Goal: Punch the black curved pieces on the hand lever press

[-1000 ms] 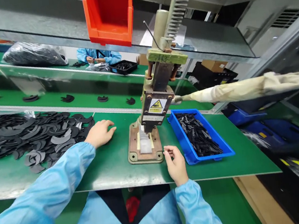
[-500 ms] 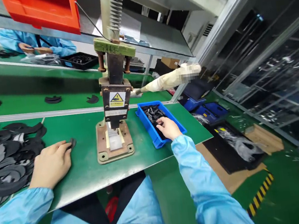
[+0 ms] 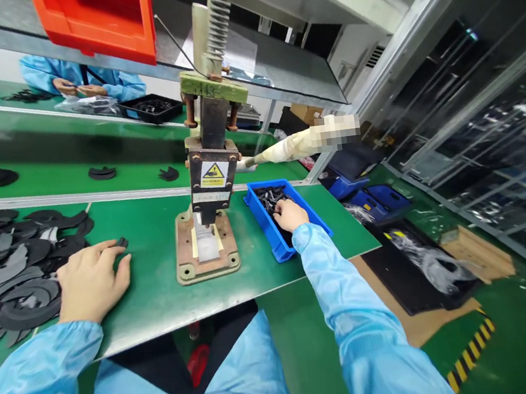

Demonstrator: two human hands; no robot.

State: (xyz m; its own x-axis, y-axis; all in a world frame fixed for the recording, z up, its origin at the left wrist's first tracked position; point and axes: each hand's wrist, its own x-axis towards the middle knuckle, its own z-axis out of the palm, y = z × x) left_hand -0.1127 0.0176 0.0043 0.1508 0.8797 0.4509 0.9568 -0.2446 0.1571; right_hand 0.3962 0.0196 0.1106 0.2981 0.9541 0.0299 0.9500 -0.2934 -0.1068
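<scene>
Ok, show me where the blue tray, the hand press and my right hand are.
blue tray (image 3: pixel 283 253): head view, near front wall.
hand press (image 3: pixel 208 269): head view, base plate.
right hand (image 3: pixel 289 215): head view, back of the hand, inside the tray.

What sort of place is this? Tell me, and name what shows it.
Most likely a factory assembly line. A hand-lever press stands on a green workbench, flat black parts lie heaped beside it, and a blue tray holds small black pieces.

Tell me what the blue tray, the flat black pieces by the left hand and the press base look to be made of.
Blue tray: moulded plastic, judging by its glossy, even colour. Flat black pieces: thin matte sheet, maybe rubber or fibre; cannot tell which. Press base: metal plate, painted dull brown and worn, with bolts at its corners.
</scene>
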